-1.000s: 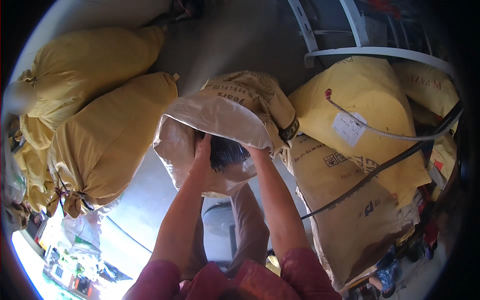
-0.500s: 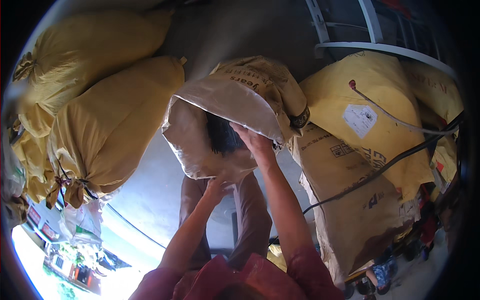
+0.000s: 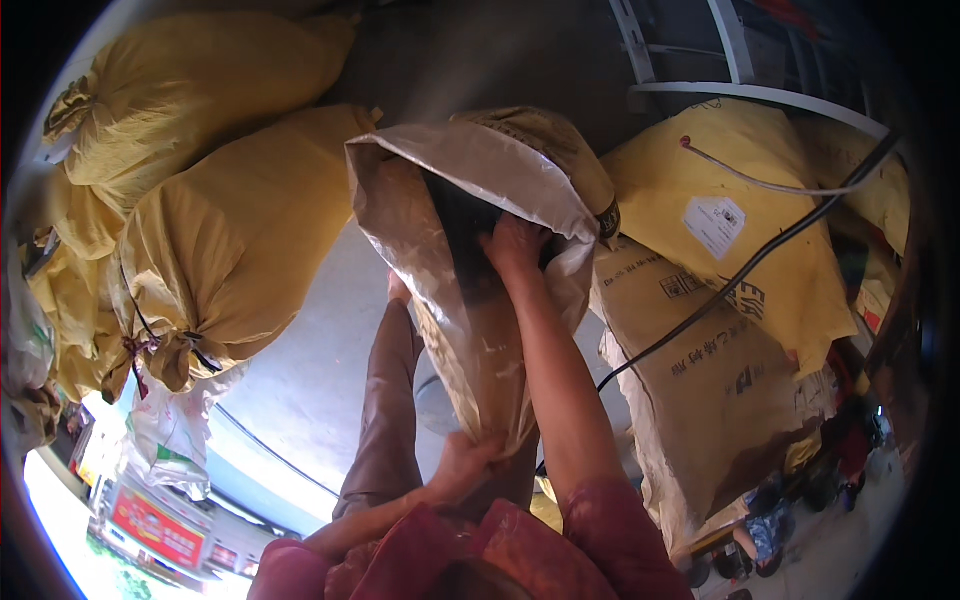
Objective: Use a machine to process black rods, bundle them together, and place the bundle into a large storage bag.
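Note:
A brown woven sack (image 3: 450, 140) faces me with its mouth wide open, its pale inner lining showing. Low in front of my body, my left hand (image 3: 468, 468) is closed on the sack's near rim, which is stretched tight toward me. My right hand (image 3: 515, 245) reaches inside the mouth, its fingers curled against the dark contents (image 3: 460, 225). Shadow hides the fingertips, and what they grip cannot be made out. The dark material lies deep in the sack; its kind is unclear.
Full yellow sacks (image 3: 240, 225) with tied necks are piled at left. More yellow sacks (image 3: 650, 170) and a printed brown sack (image 3: 700, 370) stand at right, crossed by a black cable (image 3: 735, 285). A white metal frame (image 3: 740, 45) is at the far right. Grey floor (image 3: 330, 300) shows between.
My left hand has pulled the near rim toward my body, stretching the mouth longer. My right hand has moved slightly up and deeper into the sack. My view has shifted a little.

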Tool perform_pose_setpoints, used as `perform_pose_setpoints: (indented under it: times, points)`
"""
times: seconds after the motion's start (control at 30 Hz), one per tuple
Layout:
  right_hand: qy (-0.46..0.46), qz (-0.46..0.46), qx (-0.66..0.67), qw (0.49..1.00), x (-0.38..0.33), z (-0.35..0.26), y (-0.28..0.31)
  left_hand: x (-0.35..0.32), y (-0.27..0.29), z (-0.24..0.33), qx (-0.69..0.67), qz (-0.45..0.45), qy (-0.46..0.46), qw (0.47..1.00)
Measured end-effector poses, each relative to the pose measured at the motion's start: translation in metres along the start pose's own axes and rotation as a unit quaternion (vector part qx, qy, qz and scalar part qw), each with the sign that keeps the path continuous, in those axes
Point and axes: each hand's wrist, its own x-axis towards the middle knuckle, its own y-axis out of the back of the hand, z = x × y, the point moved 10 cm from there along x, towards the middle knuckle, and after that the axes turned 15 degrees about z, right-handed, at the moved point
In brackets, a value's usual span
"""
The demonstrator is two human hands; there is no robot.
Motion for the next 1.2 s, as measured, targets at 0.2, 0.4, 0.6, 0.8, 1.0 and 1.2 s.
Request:
perform_pose_setpoints:
  times: [0.2, 0.4, 0.6, 0.8, 1.0, 1.2]
  points:
    - [0.064, 0.097, 0.044, 0.992, -0.008, 0.018, -0.005, -0.044, 0.014, -0.043, 0.065, -0.116, 0.007, 0.991]
    - [0.031, -0.028, 0.037, 0.998, -0.018, 0.029, 0.002, -0.048, 0.041, 0.033, 0.181, -0.209, -0.026, 0.961]
    - [-0.004, -0.047, 0.123, 0.991, -0.016, 0.028, 0.01, 0.022, 0.117, 0.218, 0.126, 0.195, -0.424, 0.875]
    - [-0.02, 0.006, 0.254, 0.967, 0.009, 0.024, 0.051, 0.091, 0.074, 0.296, 0.064, 0.196, -0.298, 0.932]
    - [-0.069, 0.019, 0.298, 0.952, 0.068, 0.055, 0.096, 0.09, 0.113, 0.333, 0.065, 0.301, -0.454, 0.836]
    - [-0.224, 0.013, 0.49, 0.843, 0.057, 0.039, 0.091, -0.011, 0.13, 0.415, 0.095, 0.302, -0.621, 0.717]
